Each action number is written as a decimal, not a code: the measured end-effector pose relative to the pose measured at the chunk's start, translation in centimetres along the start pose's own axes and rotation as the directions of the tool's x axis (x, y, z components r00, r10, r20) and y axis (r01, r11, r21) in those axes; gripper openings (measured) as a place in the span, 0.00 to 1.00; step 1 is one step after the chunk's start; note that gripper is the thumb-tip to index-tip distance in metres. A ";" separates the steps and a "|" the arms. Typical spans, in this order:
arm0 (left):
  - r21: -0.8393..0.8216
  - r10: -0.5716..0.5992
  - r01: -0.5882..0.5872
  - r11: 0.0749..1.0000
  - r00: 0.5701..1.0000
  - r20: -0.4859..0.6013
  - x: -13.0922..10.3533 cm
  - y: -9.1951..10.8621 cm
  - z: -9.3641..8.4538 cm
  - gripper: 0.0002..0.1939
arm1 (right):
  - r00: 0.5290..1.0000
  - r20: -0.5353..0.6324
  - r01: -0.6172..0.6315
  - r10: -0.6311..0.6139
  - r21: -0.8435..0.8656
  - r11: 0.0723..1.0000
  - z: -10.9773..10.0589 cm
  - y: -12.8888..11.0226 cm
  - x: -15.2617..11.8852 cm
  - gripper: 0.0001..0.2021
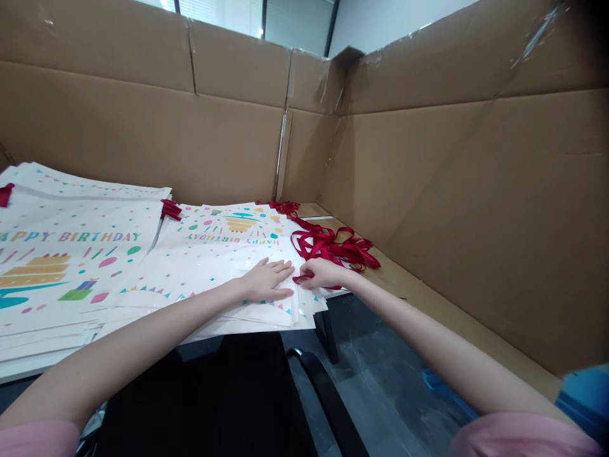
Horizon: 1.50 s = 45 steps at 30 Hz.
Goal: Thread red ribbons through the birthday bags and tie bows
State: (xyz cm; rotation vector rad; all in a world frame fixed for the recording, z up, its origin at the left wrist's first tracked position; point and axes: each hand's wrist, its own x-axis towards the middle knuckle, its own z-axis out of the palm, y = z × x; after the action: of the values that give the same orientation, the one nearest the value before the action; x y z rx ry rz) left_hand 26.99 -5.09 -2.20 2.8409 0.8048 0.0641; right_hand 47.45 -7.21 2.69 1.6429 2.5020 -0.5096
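Birthday-print sheets (204,257) piled on table (14,372), lettering upside down to camera, beside second stack (114,219) at left. Left hand (267,280) flat on top of pile near right edge, fingers extended, slightly spread, gripping nothing. Right hand (323,273) just beside, fingers closed in pinch on red ribbon (303,277). Loose ribbon tangle (345,244) lies beyond right hand. Cardboard panels (466,171) stand behind and at right.

Cardboard walls (143,127) meeting in corner; black chair (209,400) below; blue object (587,400) lower right; glass panes (219,14) above.
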 end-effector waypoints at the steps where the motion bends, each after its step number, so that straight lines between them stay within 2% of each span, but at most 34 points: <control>1: 0.002 0.001 -0.001 1.000 1.000 -0.005 0.0 0.0 0.1 0.38 | 1.000 -0.021 0.015 -0.014 0.036 0.999 0.2 0.2 -0.1 0.12; 6: 0.016 -0.005 0.005 1.000 1.000 -0.018 0.0 0.0 0.1 0.38 | 0.985 -0.161 0.086 -0.052 0.212 0.973 1.2 0.6 -0.6 0.12; 10: 0.017 0.001 -0.001 1.000 1.000 -0.021 0.0 0.0 0.1 0.39 | 0.968 -0.229 0.138 -0.099 0.163 0.977 1.9 0.4 -0.4 0.11; 14: 0.012 0.002 -0.002 1.000 1.000 -0.015 0.0 -0.1 0.2 0.38 | 0.961 -0.273 0.094 -0.051 0.148 0.985 2.4 0.5 0.1 0.11; 21: 0.003 -0.004 0.004 1.000 1.000 -0.016 -0.1 0.1 0.1 0.38 | 0.985 -0.134 -0.071 0.106 0.246 0.967 1.9 0.5 0.5 0.15; 25: -0.004 -0.002 0.002 1.000 1.000 -0.011 -0.2 0.2 -0.1 0.38 | 0.972 -0.151 -0.143 0.178 0.218 0.965 1.9 0.6 0.5 0.16; 28: -0.002 -0.007 0.007 1.000 1.000 -0.011 -0.3 0.3 -0.2 0.38 | 0.974 -0.155 -0.135 0.166 0.195 0.971 1.9 0.9 0.2 0.19; 31: 0.001 -0.008 0.008 1.000 1.000 -0.009 -0.3 0.4 -0.3 0.37 | 0.981 -0.091 -0.151 0.169 0.184 0.971 1.8 1.7 -0.3 0.23; 36: -0.003 -0.008 0.007 1.000 1.000 -0.007 -0.3 0.4 -0.3 0.37 | 0.987 -0.004 -0.159 0.163 0.192 0.968 1.6 4.2 -1.3 0.27; 45: -0.025 -0.006 0.006 1.000 1.000 -0.023 -0.4 0.5 -0.3 0.37 | 0.992 0.123 -0.085 0.037 0.414 0.906 0.5 9.0 -4.6 0.25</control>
State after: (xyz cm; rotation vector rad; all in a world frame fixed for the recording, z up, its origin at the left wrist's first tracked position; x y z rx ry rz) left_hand 26.87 -5.67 -1.82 2.8193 0.8115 0.1053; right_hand 57.44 -8.16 1.54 1.7561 2.3638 -1.1666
